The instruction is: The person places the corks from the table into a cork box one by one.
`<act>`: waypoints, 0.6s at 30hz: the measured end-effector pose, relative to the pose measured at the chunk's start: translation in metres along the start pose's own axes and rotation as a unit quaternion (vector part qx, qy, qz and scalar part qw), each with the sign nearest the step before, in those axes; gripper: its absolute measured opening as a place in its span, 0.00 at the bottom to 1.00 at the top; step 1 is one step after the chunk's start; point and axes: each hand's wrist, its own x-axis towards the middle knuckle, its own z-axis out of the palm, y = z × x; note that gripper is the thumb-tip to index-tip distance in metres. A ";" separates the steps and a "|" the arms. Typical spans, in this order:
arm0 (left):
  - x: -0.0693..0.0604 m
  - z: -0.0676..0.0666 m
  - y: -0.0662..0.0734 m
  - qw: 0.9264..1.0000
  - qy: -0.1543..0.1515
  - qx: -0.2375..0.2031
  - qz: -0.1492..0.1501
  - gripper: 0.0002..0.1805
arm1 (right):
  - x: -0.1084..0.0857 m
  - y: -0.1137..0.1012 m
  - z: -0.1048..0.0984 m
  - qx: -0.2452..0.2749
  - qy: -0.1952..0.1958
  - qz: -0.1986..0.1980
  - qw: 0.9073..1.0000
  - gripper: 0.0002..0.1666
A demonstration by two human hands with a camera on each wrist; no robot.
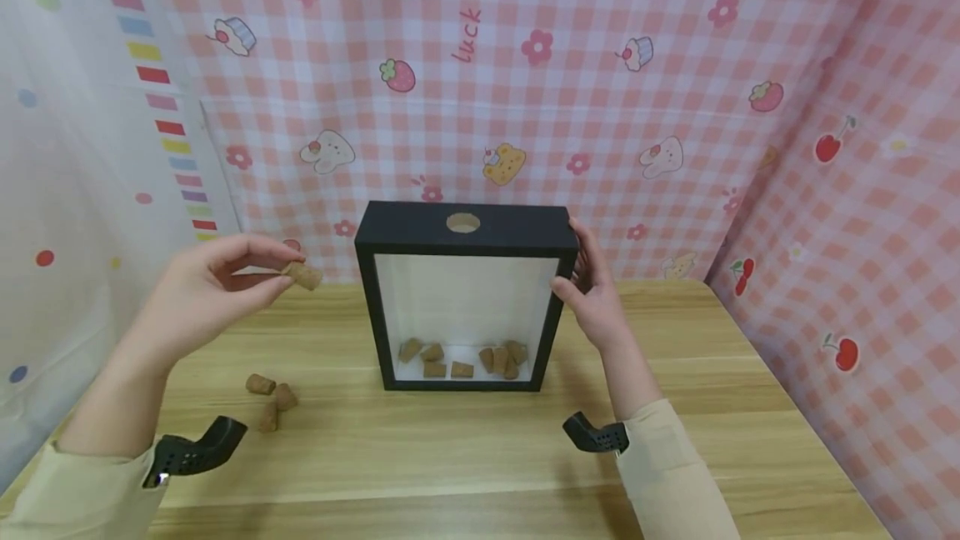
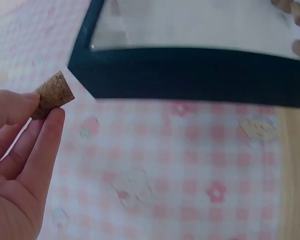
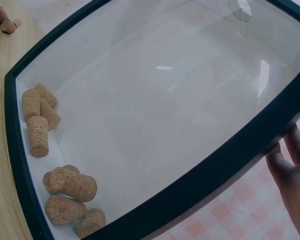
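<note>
My left hand (image 1: 202, 294) pinches a tapered cork stopper (image 1: 303, 276) between thumb and fingertips, in the air left of a black shadow box. In the left wrist view the cork (image 2: 54, 95) tilts, its wide end free of the fingers. The shadow box (image 1: 468, 250) stands upright on the table, with a clear front and a round hole (image 1: 463, 223) in its top. Several corks (image 3: 74, 185) lie inside along its bottom. My right hand (image 1: 600, 307) grips the box's right side, thumb on the front frame; its other fingers are partly hidden behind.
Three loose corks (image 1: 261, 384) lie on the wooden table (image 1: 337, 465) at the left, below my left hand. A pink checked cloth (image 1: 480, 115) hangs behind the box and along the right. A white dotted cloth (image 1: 67, 173) hangs on the left.
</note>
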 end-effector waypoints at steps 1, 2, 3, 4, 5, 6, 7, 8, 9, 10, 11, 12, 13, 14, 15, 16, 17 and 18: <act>0.004 0.001 0.006 1.000 -0.002 0.002 0.002 0.14 | 0.000 0.000 0.000 0.000 0.000 0.000 1.000 0.42; 0.007 0.003 0.011 1.000 -0.001 0.007 0.004 0.13 | 0.000 0.000 0.000 0.000 0.001 0.000 1.000 0.42; 0.011 0.005 0.016 1.000 0.000 0.009 0.005 0.13 | 0.000 0.001 0.000 0.001 0.000 0.000 1.000 0.42; 0.014 0.007 0.021 1.000 0.001 0.009 0.005 0.13 | 0.000 0.001 0.000 0.001 0.000 -0.001 1.000 0.42; 0.018 0.009 0.026 1.000 0.001 0.007 0.007 0.13 | 0.000 0.001 -0.001 0.003 0.001 -0.001 1.000 0.42; 0.022 0.012 0.030 1.000 0.002 0.004 0.010 0.12 | 0.000 0.001 -0.001 0.004 0.001 -0.001 1.000 0.42; 0.025 0.015 0.034 1.000 0.002 0.001 0.013 0.12 | 0.000 0.001 -0.001 0.004 0.001 -0.001 1.000 0.42; 0.028 0.018 0.037 1.000 0.002 -0.001 0.014 0.12 | 0.000 0.001 -0.001 0.004 0.001 -0.001 1.000 0.42; 0.031 0.020 0.040 1.000 0.003 -0.004 0.013 0.11 | 0.000 0.001 -0.001 0.004 0.002 -0.001 1.000 0.42; 0.034 0.022 0.043 1.000 0.003 -0.005 0.011 0.11 | 0.000 0.001 -0.001 0.003 0.001 -0.001 1.000 0.42; 0.038 0.025 0.045 1.000 0.004 -0.002 0.011 0.11 | 0.000 0.000 0.000 0.003 0.000 -0.001 1.000 0.42; 0.041 0.027 0.047 1.000 0.006 0.002 0.010 0.11 | 0.000 0.000 0.000 0.002 0.000 -0.001 1.000 0.42; 0.044 0.030 0.049 1.000 0.007 0.003 0.007 0.11 | 0.000 0.000 0.000 0.001 0.000 0.000 1.000 0.42; 0.048 0.032 0.051 1.000 0.008 0.004 0.006 0.11 | 0.000 -0.001 0.000 0.000 -0.001 0.000 1.000 0.42; 0.051 0.034 0.052 1.000 0.009 0.001 0.007 0.11 | 0.000 -0.001 0.000 0.000 -0.001 0.000 1.000 0.42; 0.055 0.037 0.052 1.000 0.009 -0.005 0.009 0.11 | 0.000 -0.001 0.000 0.000 -0.001 0.001 1.000 0.42; 0.058 0.039 0.053 1.000 0.010 -0.011 0.012 0.11 | 0.000 -0.001 0.000 0.000 -0.001 0.001 1.000 0.42; 0.061 0.042 0.053 1.000 0.011 -0.019 0.013 0.11 | -0.001 -0.001 0.001 -0.001 -0.001 0.003 1.000 0.42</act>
